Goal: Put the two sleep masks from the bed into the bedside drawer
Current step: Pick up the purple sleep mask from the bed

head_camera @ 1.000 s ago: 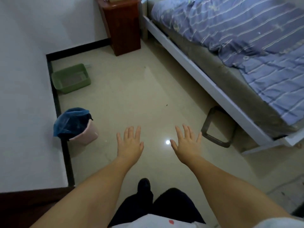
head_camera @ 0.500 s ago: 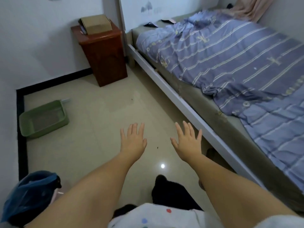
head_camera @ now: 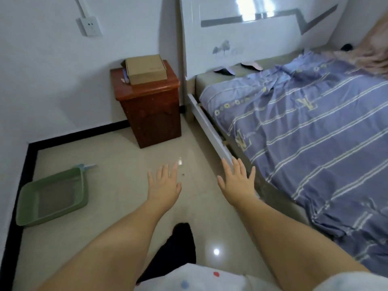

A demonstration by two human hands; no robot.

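Both masks lie far right at the bedhead, well beyond the right hand, the nearer. Both hands, left hand included, are spread empty.

Beyond the fingers of the right hand, the quilt is lavender-blue with pale cream stripes. The two sleep masks look dark with pale lilac edges. The bedside cabinet is reddish-brown, its box tan. Left of the fingers, the basin is green; the floor is glossy cream.
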